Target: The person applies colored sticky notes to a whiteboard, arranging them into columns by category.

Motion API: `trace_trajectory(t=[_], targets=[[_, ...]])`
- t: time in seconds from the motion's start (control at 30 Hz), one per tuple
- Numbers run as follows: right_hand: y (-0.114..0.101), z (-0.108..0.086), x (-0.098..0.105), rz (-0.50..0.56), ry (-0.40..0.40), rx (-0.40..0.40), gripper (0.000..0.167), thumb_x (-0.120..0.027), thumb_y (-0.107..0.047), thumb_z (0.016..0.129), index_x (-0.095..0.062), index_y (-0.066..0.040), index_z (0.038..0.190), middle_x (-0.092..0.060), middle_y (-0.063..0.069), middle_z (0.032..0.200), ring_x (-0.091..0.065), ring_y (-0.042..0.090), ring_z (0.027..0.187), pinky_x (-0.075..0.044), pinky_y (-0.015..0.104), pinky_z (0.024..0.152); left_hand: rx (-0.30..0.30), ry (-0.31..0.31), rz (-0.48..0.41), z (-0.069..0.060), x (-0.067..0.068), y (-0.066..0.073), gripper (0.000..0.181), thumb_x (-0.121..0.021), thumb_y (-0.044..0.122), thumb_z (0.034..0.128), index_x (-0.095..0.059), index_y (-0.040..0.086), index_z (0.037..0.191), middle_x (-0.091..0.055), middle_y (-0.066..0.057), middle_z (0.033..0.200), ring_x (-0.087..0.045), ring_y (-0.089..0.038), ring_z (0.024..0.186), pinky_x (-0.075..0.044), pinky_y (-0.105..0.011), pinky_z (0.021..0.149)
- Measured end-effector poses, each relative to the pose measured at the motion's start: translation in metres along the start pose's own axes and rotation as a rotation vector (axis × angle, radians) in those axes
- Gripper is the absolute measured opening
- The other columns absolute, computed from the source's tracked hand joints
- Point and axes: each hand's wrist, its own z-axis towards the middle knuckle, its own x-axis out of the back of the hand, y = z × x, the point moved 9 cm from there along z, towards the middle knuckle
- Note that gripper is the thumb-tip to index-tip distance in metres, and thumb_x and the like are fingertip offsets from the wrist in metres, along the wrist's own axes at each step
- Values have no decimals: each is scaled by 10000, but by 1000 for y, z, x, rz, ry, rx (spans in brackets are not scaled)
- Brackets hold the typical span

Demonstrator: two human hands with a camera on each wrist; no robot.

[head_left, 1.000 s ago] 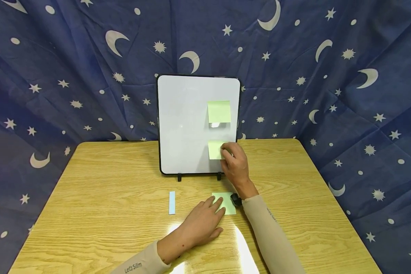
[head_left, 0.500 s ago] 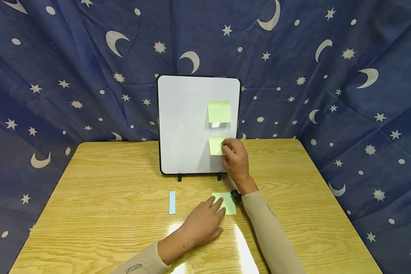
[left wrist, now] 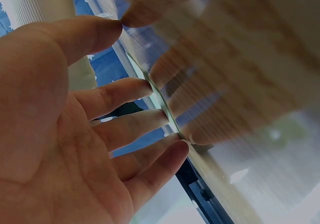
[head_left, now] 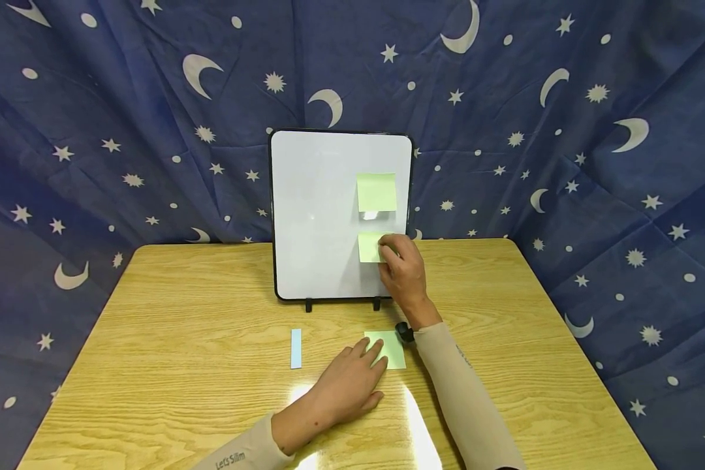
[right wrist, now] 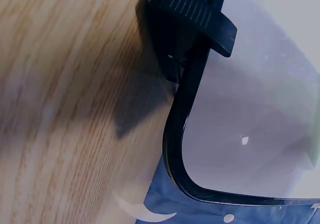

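Head view, right hand (head_left: 404, 274) pinching green note (head_left: 369, 248) at whiteboard (head_left: 314, 215), left hand (head_left: 348, 385) spread, fingers touching tabletop note (head_left: 395, 350)

Head view bright and clear, with white glare on the near counter (head_left: 211, 326); wrist views dimmer, the right's whiteboard (right wrist: 245, 104) washed out at upper right.

"What words are showing on the left sleeve (head_left: 258, 440)?"

"Dark lettering (head_left: 230, 460) is spelling out 'Let's Silim' along its length."

"And what is the right sleeve (head_left: 465, 399) carrying?"

"Small dark marks (head_left: 465, 366) are sitting near its outer edge, but they are looking too small for reading."
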Motion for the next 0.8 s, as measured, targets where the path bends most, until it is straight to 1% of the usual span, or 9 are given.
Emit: trace_trajectory(t=[0.27,0.57,0.8], targets=[[1,0,-1,6,-3,-2,245,-624,214,791,-680,-14,864,-704,145,1083,-668,351,1037,-563,465,887,3,0,29,0,-1,0,597,-665,545,1012,-645,157,1466,-518,-101,1602,-523,-319,1444,-521,-412,1101],[3,-2,-3,6,-18,-2,263,-599,219,789,-692,-5,892,-704,144,1097,-665,345,1043,-563,457,900,8,-3,6,-1,-1,0,595,-675,535,1009,-647,154,1464,-518,-103,1601,-518,-322,1448,-525,-415,1097],[4,-2,-4,14,-14,-1,268,-580,225,778,-676,-9,869,-709,146,1086,-668,350,1040,-564,459,900,7,-5,12,-1,-2,0,595,-668,536,1013,-643,154,1470,-513,-102,1606,-515,-321,1452,-523,-415,1102]])
